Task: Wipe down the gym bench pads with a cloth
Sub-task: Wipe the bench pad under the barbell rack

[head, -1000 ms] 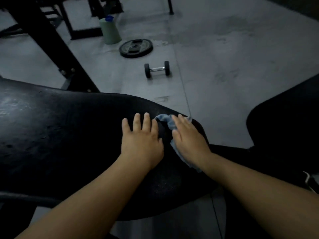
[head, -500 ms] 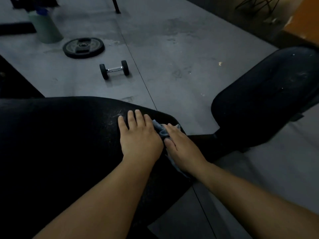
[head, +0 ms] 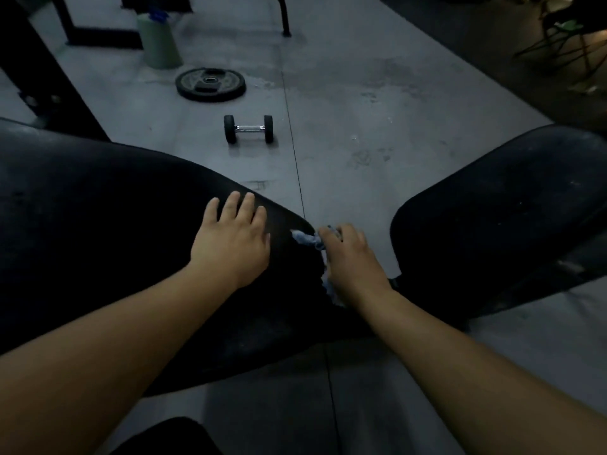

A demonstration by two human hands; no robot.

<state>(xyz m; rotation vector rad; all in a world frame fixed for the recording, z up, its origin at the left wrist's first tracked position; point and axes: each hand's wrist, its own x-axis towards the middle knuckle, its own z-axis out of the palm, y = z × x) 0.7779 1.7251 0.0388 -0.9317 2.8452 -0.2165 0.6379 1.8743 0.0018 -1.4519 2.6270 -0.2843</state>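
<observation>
- The cloth is a small pale blue rag, bunched at the narrow end of the long bench pad, right at the edge that faces the gap between the two pads.
- The right hand is on it with its fingers curled round the bunch. One tuft sticks out past the fingertips and another bit shows under the heel of the palm.
- The left hand lies flat on the pad top just beside it, fingers straight and spread, holding nothing. It looks to be bracing.
- From here the rag looks light and limp, with no stiffness of its own. It will fold, roll up and trail wherever the hand drags it, so I reckon only the part under the palm does any real wiping.
- I'd take it in the middle with a loose wad in the palm, or spread it flat under straight fingers for the broad top. A curled grip like this one suits the rounded edge.
- The pad's black cover looks smooth and slightly cushioned. I'd expect the rag to slide easily on it and to slip off over the edge if it is let go.
- The seat pad sits well apart to the right, speckled with pale marks, and no hand is on it.
- On the grey floor beyond lie a small dumbbell and a weight plate.
</observation>
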